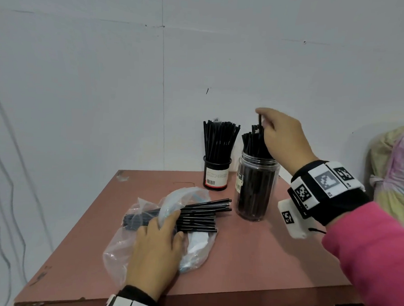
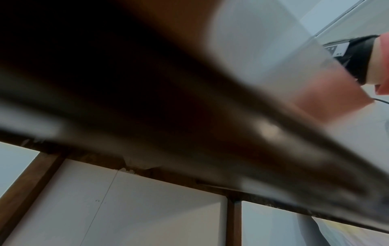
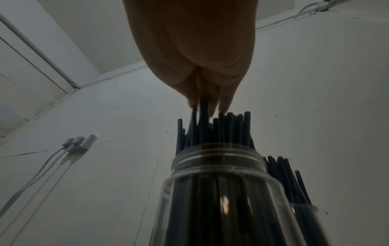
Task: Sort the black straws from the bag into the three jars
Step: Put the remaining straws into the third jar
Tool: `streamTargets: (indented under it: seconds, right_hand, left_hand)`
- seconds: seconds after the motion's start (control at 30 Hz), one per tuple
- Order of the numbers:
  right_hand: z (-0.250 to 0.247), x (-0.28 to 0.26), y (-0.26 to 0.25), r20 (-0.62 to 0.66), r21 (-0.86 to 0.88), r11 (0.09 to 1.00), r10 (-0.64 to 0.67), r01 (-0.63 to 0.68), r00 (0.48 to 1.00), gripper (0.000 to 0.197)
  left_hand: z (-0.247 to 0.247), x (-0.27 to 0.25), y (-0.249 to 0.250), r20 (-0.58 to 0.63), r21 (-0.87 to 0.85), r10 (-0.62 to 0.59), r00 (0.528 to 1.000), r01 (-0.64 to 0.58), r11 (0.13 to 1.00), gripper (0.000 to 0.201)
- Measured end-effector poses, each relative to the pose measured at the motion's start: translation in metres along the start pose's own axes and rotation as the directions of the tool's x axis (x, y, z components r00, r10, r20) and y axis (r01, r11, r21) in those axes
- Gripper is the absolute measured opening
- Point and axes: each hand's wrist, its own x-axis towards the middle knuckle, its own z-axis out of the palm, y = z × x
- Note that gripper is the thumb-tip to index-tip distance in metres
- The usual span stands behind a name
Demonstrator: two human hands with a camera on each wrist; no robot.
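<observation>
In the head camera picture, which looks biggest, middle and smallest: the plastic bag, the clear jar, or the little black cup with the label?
1. The plastic bag looks biggest, spread across the table.
2. The clear jar comes next.
3. The black cup looks smallest, though it stands farther from the camera, so its true size against the jar is unsure.

Pink sleeve (image 1: 376, 251) — black wristbands (image 1: 329, 197) with white square-coded marker blocks (image 1: 324, 180), thin black cable (image 1: 317, 230).

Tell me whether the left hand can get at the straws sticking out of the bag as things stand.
Probably yes. The left hand already rests on the plastic bag, its fingertips at the loose straws spilling from the bag's mouth. Nothing lies between them, and the right hand is away at the clear jar.
</observation>
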Motion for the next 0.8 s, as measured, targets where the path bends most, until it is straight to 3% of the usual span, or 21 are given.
streamTargets:
  seconds: [0.07,0.2,0.3,0.4,0.53,0.8]
  right_hand:
    - [0.001,-0.002,0.001,0.003,0.059,0.997,0.051,-0.051,0.999,0.035]
    - [-0.003,-0.005,0.000,-0.168,0.161,0.986,0.067,-0.040,0.984,0.017]
    - [0.001,-0.012,0.003,-0.098,0.025,0.997,0.068,-0.066,0.993,0.006]
    - [0.003,-0.014,0.000,-0.086,-0.024,0.998,0.050,-0.053,0.995,0.011]
    - [-0.002,-0.007,-0.004,-0.163,0.131,0.989,0.088,-0.066,0.983,0.023]
    - [-0.003,0.001,0.005,-0.135,0.222,0.964,0.179,-0.146,0.974,0.009]
  left_hand:
    - [0.000,0.000,0.001,0.004,-0.004,0.001,1.000,-0.001,1.000,0.050]
    - [0.000,-0.001,0.001,-0.002,-0.011,0.005,1.000,-0.005,1.000,0.050]
    - [-0.001,-0.001,0.001,-0.002,-0.001,0.004,1.000,-0.004,1.000,0.050]
    - [-0.001,-0.001,0.002,0.003,-0.004,0.008,1.000,-0.008,1.000,0.050]
    - [0.000,0.000,0.000,-0.003,0.002,0.005,1.000,-0.005,1.000,0.051]
    - [0.000,-0.001,0.000,-0.018,0.009,0.020,1.000,-0.020,1.000,0.048]
